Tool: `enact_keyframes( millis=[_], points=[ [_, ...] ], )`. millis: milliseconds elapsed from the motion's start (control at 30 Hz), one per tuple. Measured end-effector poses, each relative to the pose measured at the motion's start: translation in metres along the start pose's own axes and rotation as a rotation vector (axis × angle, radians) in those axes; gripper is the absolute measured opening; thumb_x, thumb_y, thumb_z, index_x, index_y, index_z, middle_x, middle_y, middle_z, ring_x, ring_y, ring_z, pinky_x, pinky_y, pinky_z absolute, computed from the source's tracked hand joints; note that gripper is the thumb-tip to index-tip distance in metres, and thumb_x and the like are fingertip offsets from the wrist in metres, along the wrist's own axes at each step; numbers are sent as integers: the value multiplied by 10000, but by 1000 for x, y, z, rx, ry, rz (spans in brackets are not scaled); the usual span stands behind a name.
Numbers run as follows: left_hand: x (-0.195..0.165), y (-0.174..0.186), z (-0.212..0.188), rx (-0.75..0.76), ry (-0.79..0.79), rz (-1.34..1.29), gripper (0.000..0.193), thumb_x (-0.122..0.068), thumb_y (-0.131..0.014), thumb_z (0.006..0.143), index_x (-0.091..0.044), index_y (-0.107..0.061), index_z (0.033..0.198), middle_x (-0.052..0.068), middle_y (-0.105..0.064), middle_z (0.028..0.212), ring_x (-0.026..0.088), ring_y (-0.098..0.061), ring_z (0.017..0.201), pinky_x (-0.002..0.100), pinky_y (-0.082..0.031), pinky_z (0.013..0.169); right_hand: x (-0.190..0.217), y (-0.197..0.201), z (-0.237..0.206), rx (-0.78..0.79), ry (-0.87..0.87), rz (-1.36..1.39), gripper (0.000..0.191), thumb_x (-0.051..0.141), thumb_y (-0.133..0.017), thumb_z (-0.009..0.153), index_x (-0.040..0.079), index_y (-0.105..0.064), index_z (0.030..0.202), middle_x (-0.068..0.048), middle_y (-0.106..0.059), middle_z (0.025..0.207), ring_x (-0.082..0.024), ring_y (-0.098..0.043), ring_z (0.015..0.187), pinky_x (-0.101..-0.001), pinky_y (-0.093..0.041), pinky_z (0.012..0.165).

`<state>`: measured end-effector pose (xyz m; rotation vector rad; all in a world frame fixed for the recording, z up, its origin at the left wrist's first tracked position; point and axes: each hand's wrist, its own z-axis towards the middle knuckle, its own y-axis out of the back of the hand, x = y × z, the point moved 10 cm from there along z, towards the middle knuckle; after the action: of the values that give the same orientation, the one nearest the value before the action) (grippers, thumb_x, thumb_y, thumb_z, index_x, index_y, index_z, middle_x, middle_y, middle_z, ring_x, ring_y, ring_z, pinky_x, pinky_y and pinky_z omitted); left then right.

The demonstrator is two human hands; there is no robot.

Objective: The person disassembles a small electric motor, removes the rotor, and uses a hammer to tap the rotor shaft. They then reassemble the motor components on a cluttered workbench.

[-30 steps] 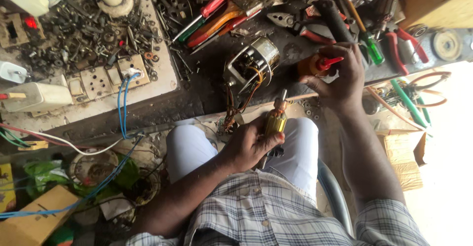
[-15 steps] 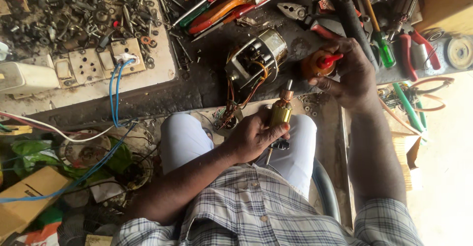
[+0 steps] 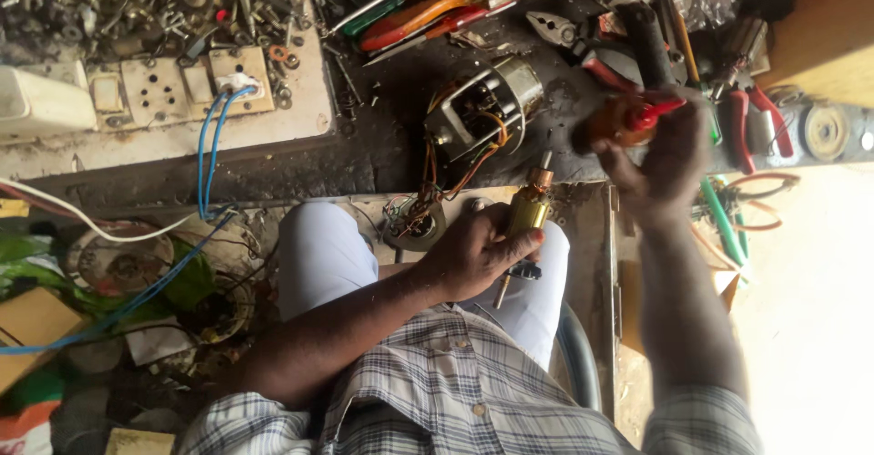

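The motor armature (image 3: 528,211), gold-wound with a copper commutator on top and a thin shaft below, stands nearly upright in the left hand (image 3: 478,253), whose fingers are wrapped round its windings, over the person's lap. Up and to the right of that hand, the right hand (image 3: 669,150) is curled round a brown tool with a red handle (image 3: 628,118); it is blurred, so how tight the hold is I cannot tell. Just above the left hand, on the dark worktop (image 3: 382,154), sits the open motor housing (image 3: 482,104), its orange leads (image 3: 455,173) trailing down towards a small round part beside the wrist. Beyond the right hand lie red-handled pliers (image 3: 756,118) and screwdrivers (image 3: 410,4).

The risk I judge: the armature is held over the lap, so a loosened hold would drop it to the floor, bending the shaft or scuffing the commutator. The trailing leads could also snag and tug the housing off the edge.
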<state>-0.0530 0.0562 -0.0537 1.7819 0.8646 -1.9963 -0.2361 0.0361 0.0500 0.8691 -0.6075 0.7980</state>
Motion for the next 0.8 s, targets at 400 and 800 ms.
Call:
enact_keyframes(
  millis=[400,800],
  points=[
    [2,5,8,-154,59,177,393,-420,-648,977,-30,-695,981,55,-774,819,125,-745,719,297,-582,643,64,-4,10,493,704,-1286,333,394,-855,898,139,-751,1087,-19,-659,1121,-136,-653,995,-327,-454,971],
    [10,3,9,-114,108,185,408,-436,-629,987,-31,-677,987,58,-757,793,140,-740,714,305,-591,663,109,-41,20,532,720,-1228,253,361,-841,861,139,-769,959,9,-683,987,-131,-678,987,-352,-460,948]
  ],
)
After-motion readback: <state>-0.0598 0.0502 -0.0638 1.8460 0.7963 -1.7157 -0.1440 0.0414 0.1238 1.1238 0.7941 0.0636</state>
